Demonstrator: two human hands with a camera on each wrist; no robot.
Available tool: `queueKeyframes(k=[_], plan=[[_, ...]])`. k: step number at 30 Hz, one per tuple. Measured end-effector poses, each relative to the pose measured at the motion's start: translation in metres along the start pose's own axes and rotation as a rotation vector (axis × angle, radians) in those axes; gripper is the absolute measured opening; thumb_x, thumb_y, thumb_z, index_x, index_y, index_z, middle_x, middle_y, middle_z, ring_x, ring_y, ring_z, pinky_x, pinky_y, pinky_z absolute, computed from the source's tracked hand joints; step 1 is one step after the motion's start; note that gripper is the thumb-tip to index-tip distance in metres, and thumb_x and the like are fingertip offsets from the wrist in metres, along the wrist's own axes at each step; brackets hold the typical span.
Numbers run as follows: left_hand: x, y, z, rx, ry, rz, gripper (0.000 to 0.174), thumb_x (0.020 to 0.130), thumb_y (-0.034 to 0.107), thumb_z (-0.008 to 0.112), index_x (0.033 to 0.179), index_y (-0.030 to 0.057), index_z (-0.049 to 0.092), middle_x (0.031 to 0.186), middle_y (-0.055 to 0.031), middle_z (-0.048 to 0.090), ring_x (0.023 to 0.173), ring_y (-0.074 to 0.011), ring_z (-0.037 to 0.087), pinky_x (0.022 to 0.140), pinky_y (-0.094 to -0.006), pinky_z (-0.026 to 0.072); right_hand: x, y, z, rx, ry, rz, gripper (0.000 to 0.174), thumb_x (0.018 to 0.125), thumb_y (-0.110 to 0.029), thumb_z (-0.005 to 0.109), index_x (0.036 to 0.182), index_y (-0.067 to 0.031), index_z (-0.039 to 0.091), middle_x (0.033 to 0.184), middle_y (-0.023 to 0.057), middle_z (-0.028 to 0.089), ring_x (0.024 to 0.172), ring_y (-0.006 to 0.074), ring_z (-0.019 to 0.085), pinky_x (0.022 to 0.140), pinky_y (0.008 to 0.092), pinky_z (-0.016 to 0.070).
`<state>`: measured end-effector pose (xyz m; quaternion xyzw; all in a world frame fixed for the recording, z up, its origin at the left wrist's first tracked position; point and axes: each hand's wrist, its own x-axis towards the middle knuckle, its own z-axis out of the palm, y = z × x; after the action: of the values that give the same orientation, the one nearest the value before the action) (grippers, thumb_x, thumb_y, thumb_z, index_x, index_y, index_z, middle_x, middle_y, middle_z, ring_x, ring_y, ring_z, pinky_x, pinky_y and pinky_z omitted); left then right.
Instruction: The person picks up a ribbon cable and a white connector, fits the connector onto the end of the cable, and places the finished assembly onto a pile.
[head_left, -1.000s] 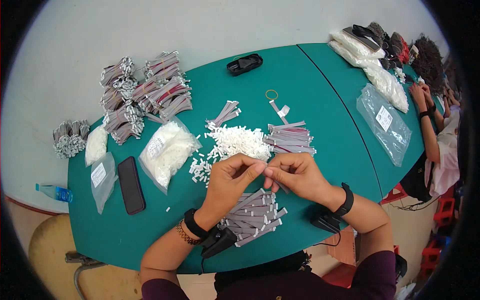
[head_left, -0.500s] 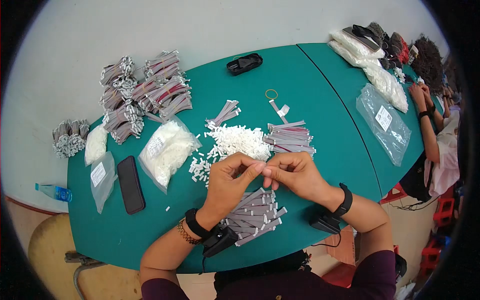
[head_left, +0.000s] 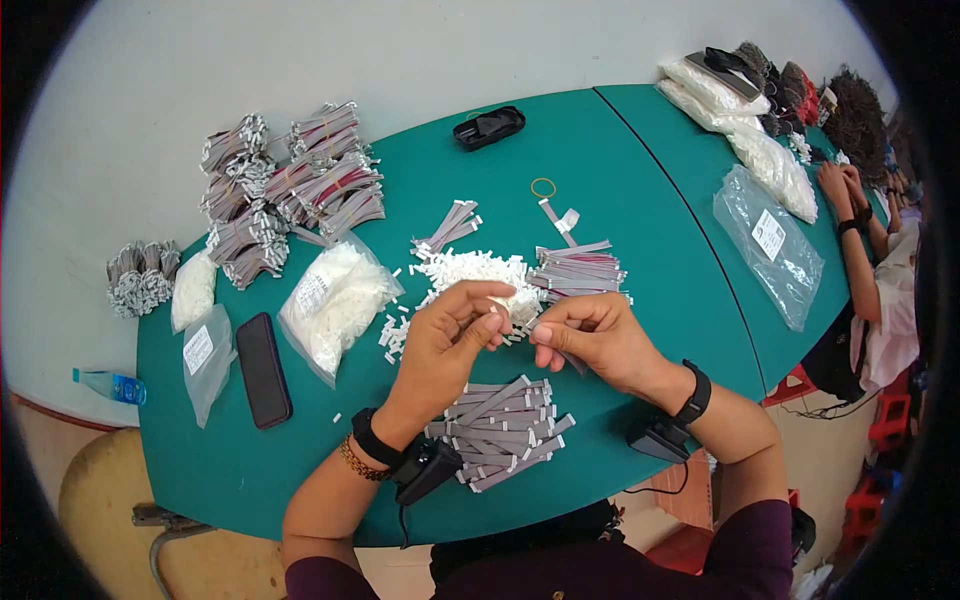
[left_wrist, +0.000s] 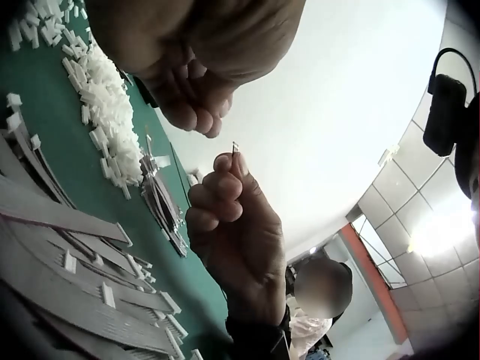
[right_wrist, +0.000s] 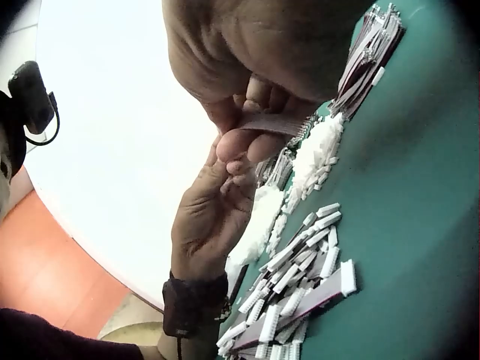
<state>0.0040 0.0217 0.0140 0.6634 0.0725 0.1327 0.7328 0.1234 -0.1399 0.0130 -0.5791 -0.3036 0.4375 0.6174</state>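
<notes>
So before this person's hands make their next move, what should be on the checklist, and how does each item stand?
1. Cable secured: ok, the right hand pinches a gray ribbon cable.
2. Connector in the left hand: cannot tell, the fingers may hide one.
3. Hands lined up fingertip to fingertip: not ok, the head view shows a gap between them.
4. Supply of loose parts: ok, a heap of white connectors lies just beyond the hands.
5. Stray parts gathered: not ok, a single white piece lies beside the smartphone.
6. Near cable pile neatly aligned: not ok, its cables cross one another.
</notes>
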Motion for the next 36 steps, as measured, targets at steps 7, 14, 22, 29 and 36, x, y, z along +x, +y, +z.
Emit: queueKeyframes(k=[7, 14, 22, 29, 36], plan=[[0.002, -0.003, -0.005, -0.077, -0.011, -0.061, 0.021, 0.087, 0.008, 0.059, 0.105, -0.0035, 0.056, 0.088, -0.0118, 0.066, 0.079, -0.0134, 0.061, 0.07, -0.0247, 0.0487, 0.0, 0.0, -0.001, 0.024, -0.023, -0.031, 0.013, 0.088, -0.014, 0.059, 0.089, -0.002, 0.066, 0.072, 0.003, 0.065, 0.061, 0.0053, 0.057, 0.053, 0.018, 0.0441], [0.002, -0.006, -0.005, -0.186, -0.044, -0.129, 0.023, 0.086, 0.009, 0.06, 0.105, -0.0039, 0.058, 0.088, -0.0106, 0.066, 0.079, -0.0136, 0.061, 0.071, -0.0248, 0.0486, -0.001, -0.002, -0.001, 0.036, -0.042, -0.034, 0.013, 0.088, -0.012, 0.059, 0.09, -0.001, 0.065, 0.072, 0.004, 0.064, 0.063, 0.0064, 0.058, 0.056, 0.0193, 0.0467], [0.002, -0.009, -0.004, -0.177, -0.069, -0.099, 0.024, 0.087, 0.008, 0.059, 0.11, -0.0014, 0.056, 0.088, -0.0072, 0.063, 0.081, -0.0114, 0.058, 0.072, -0.0236, 0.0452, -0.002, -0.005, -0.001, 0.01, -0.044, -0.018, 0.012, 0.088, -0.012, 0.059, 0.088, -0.001, 0.065, 0.071, 0.0041, 0.064, 0.062, 0.0068, 0.058, 0.056, 0.0197, 0.0471], [0.002, -0.005, -0.004, -0.189, -0.062, -0.128, 0.023, 0.088, 0.009, 0.058, 0.109, -0.0009, 0.057, 0.089, -0.0068, 0.063, 0.081, -0.0113, 0.057, 0.073, -0.0243, 0.0452, -0.001, -0.003, -0.002, 0.01, -0.046, -0.034, 0.013, 0.088, -0.012, 0.059, 0.088, -0.0011, 0.065, 0.071, 0.004, 0.063, 0.061, 0.0071, 0.058, 0.055, 0.0196, 0.0468], [0.003, -0.006, -0.003, -0.257, -0.071, -0.149, 0.02, 0.088, 0.009, 0.058, 0.105, -0.002, 0.059, 0.088, -0.0077, 0.064, 0.08, -0.0114, 0.059, 0.073, -0.0241, 0.0477, -0.003, -0.008, -0.001, 0.0, -0.046, -0.018, 0.013, 0.088, -0.014, 0.06, 0.088, -0.0017, 0.065, 0.07, 0.0044, 0.064, 0.061, 0.0071, 0.058, 0.056, 0.0199, 0.0468]])
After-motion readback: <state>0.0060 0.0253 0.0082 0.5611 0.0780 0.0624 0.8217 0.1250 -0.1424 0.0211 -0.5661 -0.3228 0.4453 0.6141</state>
